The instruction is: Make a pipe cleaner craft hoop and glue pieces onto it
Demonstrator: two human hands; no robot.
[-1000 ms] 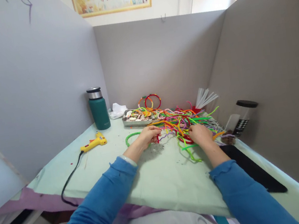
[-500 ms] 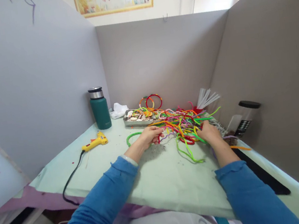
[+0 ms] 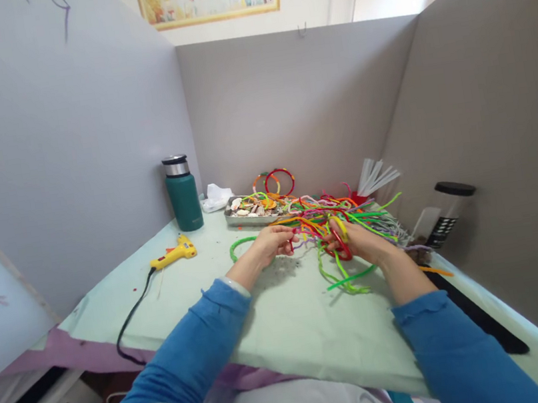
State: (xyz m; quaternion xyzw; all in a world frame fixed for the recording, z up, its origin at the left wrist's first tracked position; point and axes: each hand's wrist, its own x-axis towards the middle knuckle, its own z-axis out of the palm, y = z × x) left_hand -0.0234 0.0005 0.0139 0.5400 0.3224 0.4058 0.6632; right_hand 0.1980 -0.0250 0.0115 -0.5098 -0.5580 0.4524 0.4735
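Note:
My left hand (image 3: pixel 275 242) is closed in a pinch on a short red pipe cleaner (image 3: pixel 291 245), above the table left of the heap. My right hand (image 3: pixel 356 240) is closed around what look like scissors (image 3: pixel 343 248) with red and yellow handle loops; their blades cannot be made out. The heap of colourful pipe cleaners (image 3: pixel 317 205) lies just behind both hands. Light green pipe cleaners (image 3: pixel 345 284) trail toward me below my right hand. A green pipe-cleaner ring (image 3: pixel 235 247) lies partly behind my left forearm.
A metal tray (image 3: pixel 251 219) of shell-like pieces stands at the back, with two decorated rings (image 3: pixel 279 172) behind it. At left are a yellow glue gun (image 3: pixel 173 253) with a black cord and a green bottle (image 3: pixel 184 201). White sticks (image 3: pixel 375 177) and a black-lidded container (image 3: pixel 447 212) stand at right.
My right hand has moved left out of the heap's right side, now with the red and yellow handles in it. A green pipe cleaner has shifted forward. My left hand keeps its pinch.

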